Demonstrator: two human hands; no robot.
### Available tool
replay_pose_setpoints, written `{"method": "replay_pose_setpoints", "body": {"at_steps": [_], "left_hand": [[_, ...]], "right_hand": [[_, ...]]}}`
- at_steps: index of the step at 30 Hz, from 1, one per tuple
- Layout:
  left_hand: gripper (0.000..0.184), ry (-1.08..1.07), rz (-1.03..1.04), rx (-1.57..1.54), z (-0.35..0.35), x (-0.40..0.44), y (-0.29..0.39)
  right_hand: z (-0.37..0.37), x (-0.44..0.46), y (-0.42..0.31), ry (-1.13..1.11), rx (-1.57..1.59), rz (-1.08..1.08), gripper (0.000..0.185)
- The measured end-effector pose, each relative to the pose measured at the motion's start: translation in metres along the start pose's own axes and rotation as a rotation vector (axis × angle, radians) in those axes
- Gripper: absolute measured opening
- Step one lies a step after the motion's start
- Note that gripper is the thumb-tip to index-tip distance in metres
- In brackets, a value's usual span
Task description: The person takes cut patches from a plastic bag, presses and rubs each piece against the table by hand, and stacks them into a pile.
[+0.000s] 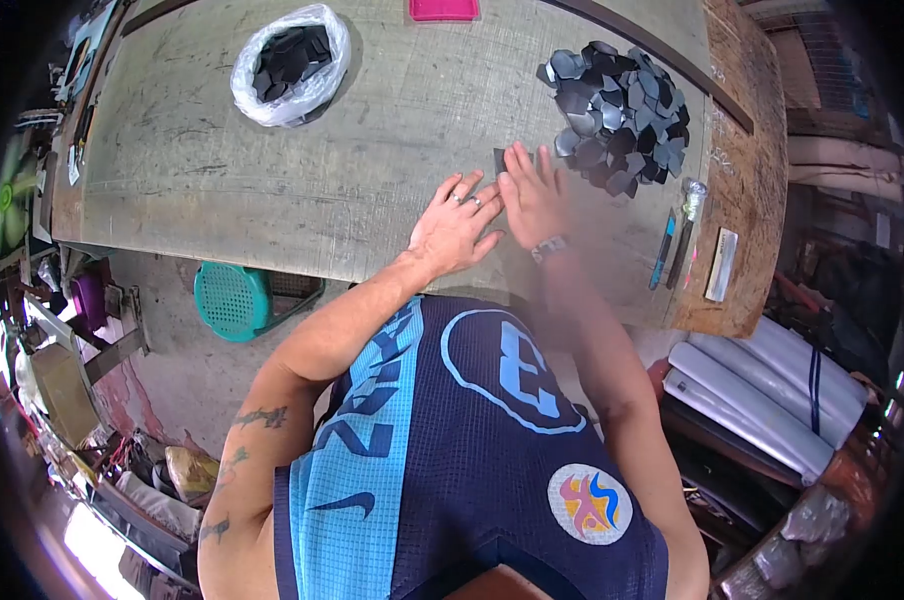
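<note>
My left hand (459, 222) lies on the grey table, its fingers spread and two rings on them. Beside it, my right hand (534, 200) rests with its fingers stretched out, close to or touching the left fingertips. A small dark piece (500, 161) shows at the right hand's fingertips, partly covered by them. To the right is a heap of black and dark grey pieces (622, 115). A white plastic-lined container (333, 85) with more black pieces stands at the upper left.
On the table's (202, 190) right side lie a blue cutter-like tool (662, 248), a dark slim tool (683, 245) and a whitish strip (721, 265). A pink tray (444, 9) is at the far edge. Below the near edge stands a green stool (232, 300); silver rolls (762, 400) lie lower right.
</note>
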State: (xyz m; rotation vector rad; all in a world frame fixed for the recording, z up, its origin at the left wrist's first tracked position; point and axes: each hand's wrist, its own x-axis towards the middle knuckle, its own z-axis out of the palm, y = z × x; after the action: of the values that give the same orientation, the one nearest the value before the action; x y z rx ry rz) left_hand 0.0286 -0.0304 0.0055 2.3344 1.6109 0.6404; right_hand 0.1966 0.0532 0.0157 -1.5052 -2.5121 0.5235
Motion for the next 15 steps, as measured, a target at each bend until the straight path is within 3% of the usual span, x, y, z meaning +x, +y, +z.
{"method": "replay_pose_setpoints", "body": {"at_steps": [10, 15], "left_hand": [[0.064, -0.031, 0.006, 0.049, 0.000, 0.001, -0.002], [0.064, -0.074, -0.017, 0.048, -0.004, 0.002, 0.004]], "right_hand": [[0.013, -0.016, 0.002, 0.113, -0.008, 0.074, 0.057], [0.007, -0.022, 0.003, 0.051, -0.048, 0.062, 0.058]]}}
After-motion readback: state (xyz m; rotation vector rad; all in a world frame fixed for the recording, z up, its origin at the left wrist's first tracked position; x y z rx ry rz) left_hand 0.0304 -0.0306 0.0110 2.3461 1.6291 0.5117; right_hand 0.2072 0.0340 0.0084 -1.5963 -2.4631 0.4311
